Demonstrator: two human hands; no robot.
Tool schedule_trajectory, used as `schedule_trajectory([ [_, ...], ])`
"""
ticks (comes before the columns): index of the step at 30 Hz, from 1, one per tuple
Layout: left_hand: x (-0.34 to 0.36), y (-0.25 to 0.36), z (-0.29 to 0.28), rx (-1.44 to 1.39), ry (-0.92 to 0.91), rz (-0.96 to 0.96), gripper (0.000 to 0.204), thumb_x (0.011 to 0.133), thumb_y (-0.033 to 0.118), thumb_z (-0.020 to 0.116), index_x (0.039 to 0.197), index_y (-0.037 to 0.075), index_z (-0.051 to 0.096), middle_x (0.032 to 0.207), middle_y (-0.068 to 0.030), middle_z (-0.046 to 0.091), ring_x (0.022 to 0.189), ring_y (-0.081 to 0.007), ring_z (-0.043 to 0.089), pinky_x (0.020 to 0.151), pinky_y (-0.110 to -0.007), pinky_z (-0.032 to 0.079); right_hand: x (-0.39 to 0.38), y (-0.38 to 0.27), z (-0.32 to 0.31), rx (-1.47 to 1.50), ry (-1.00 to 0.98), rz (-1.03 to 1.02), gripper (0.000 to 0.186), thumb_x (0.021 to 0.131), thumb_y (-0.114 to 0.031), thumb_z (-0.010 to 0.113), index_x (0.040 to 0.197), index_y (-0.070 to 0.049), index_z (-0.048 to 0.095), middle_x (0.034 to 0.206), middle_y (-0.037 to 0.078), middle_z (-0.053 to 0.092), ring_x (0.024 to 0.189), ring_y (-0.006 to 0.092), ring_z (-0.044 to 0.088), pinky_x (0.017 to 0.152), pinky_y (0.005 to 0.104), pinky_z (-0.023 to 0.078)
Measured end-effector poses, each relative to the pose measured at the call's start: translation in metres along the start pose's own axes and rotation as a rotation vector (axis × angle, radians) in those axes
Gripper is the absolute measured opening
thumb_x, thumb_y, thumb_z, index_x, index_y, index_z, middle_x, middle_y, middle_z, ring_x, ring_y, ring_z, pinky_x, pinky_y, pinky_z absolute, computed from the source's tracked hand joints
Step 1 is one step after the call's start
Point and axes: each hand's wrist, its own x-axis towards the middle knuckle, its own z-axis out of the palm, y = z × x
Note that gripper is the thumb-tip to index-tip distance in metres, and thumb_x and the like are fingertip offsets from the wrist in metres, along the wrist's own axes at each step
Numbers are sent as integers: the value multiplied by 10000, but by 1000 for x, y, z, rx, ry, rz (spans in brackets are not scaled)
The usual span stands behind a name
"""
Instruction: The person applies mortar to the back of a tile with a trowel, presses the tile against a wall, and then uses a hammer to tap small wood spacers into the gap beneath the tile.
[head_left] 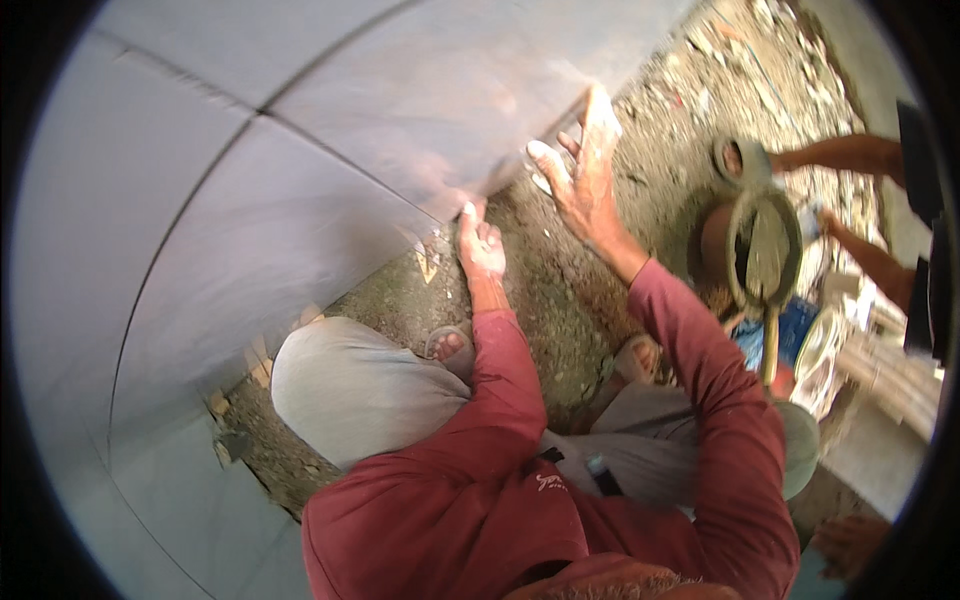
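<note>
Both hands are at the lower edge of a large, glossy grey panel (430, 95), which fills the upper middle of the frame and shares dark joint lines with neighbouring panels (140, 130) at the upper left. Left hand (483, 248), mid-frame, is turned palm up, fingers partly curled, fingertips at the panel's edge near the joint; whether they grip it I cannot tell. Right hand (588, 178), above and to the right, has thumb and fingers spread apart beside the same edge; its exact contact is unclear. Beneath lies bare soil with rubble (700, 85) toward the upper right. Right of centre stands a round container (797, 245) with a handled tool (767, 290) lying across it. Another person's bare limbs (848, 155) enter from the right edge.
</note>
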Motion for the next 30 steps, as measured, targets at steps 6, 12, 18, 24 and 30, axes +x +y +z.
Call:
schedule_trajectory([
  [6,5,-24,4,-76,52,8,140,989,206,617,1099,121,631,729,69,442,512,-60,278,477,-262,252,-63,142,-92,-579,-1020,284,371,929,-312,656,1199,-57,645,1014,194,698,1002,345,692,836,487,562],
  [12,14,-1,-31,-88,15,36,133,950,70,515,1035,79,616,651,66,418,489,-66,338,468,-243,281,-135,166,-138,-838,-1149,556,207,830,-193,689,913,-7,728,979,239,712,973,393,695,840,461,557],
  [18,-3,-17,2,-297,-342,-99,364,980,74,488,1318,-57,521,1330,-189,552,1271,-302,504,1061,-420,456,-207,211,-143,-816,-1124,392,218,814,-236,681,934,-66,748,915,211,728,870,372,719,769,465,562],
  [24,49,-36,-53,-49,-257,21,346,964,55,482,1263,-109,537,1291,-214,560,1253,-319,511,1117,-459,402,-227,222,-234,-911,-1397,577,198,845,-322,686,985,-194,745,1017,117,729,833,253,712,691,412,549],
  [30,10,-44,9,-66,-65,104,333,944,31,471,1208,-157,551,1276,-230,560,1243,-338,512,1144,-474,377,-258,199,-273,-434,-1188,996,424,894,-441,675,996,-31,702,897,146,733,771,257,721,657,396,563],
])
